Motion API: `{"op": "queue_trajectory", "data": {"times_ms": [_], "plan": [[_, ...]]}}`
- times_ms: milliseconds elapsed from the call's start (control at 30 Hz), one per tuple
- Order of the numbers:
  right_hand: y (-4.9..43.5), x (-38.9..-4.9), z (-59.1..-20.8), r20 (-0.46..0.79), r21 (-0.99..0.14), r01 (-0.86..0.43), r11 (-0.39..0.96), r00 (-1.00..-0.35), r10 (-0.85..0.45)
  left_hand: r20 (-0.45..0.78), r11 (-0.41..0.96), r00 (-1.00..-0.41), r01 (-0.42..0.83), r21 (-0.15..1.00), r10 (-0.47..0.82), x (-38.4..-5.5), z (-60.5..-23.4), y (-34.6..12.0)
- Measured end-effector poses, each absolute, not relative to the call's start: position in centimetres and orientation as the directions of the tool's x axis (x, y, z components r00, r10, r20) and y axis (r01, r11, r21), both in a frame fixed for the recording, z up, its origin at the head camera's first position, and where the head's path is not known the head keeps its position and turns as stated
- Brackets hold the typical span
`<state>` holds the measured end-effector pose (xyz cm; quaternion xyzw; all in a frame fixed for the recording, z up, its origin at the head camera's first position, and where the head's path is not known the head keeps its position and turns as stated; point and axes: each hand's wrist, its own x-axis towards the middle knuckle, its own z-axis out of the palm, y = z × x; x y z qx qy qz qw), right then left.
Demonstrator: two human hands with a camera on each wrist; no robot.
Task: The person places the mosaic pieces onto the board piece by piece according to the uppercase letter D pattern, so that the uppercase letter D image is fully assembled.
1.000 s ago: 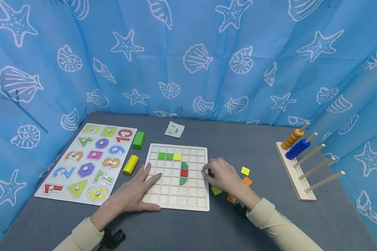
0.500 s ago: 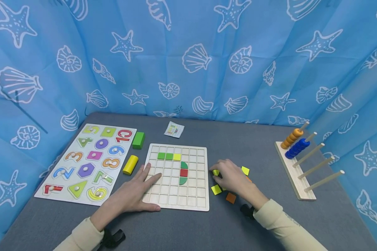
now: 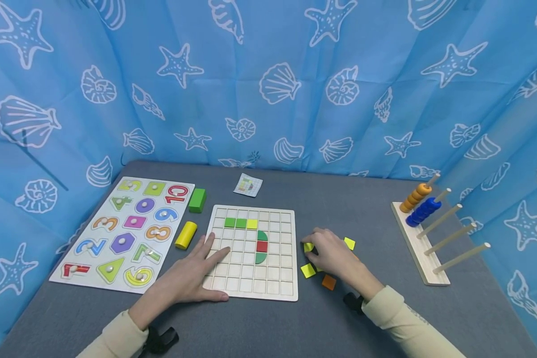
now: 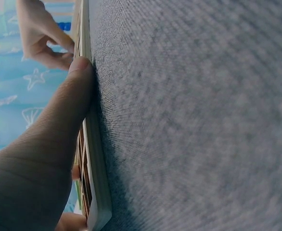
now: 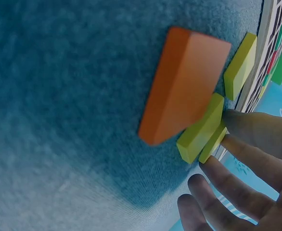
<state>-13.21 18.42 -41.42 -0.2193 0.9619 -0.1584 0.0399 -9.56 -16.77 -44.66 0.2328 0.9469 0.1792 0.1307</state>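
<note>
My left hand lies spread over the left edge of a wooden grid board, fingers on its squares and thumb at the front edge. On the board sit two green square tiles, a yellow square tile, a red square tile and two green rounded tiles. Right of the board, my right hand pinches a yellow tile between thumb and fingers, low over the table. Other yellow tiles and an orange tile lie close by; the hand partly hides the pile.
A number-and-shape puzzle board lies at left, beside a green block and a yellow cylinder. A small pattern card lies behind the grid. A peg abacus with orange and blue beads stands at right.
My right hand has moved right, from the board's right edge to the loose tiles, and now has its fingertips on a yellow one. The left hand stays put.
</note>
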Motion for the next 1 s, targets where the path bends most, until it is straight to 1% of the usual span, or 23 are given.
{"op": "queue_trajectory", "data": {"times_ms": [233,367,767,1000], "plan": [[18.40,-13.13,-41.56,-0.011,-0.317,-0.390,0.864,-0.910,-0.415,-0.159,0.826,-0.857,0.398,0.399,0.490,-9.59,-44.70,-16.85],[18.36,-13.00,-41.58,-0.018,-0.337,-0.386,0.859,-0.909,-0.416,-0.160,0.826,-0.856,0.399,0.398,0.491,-9.59,-44.68,-16.83],[17.84,-12.51,-41.31,-0.079,-0.372,-0.337,0.865,-0.917,-0.392,-0.162,0.827,-0.856,0.400,0.396,0.491,-9.56,-44.59,-16.75],[17.66,-12.30,-41.30,-0.059,-0.363,-0.351,0.863,-0.916,-0.398,-0.160,0.827,-0.856,0.401,0.395,0.492,-9.58,-44.64,-16.80]]}}
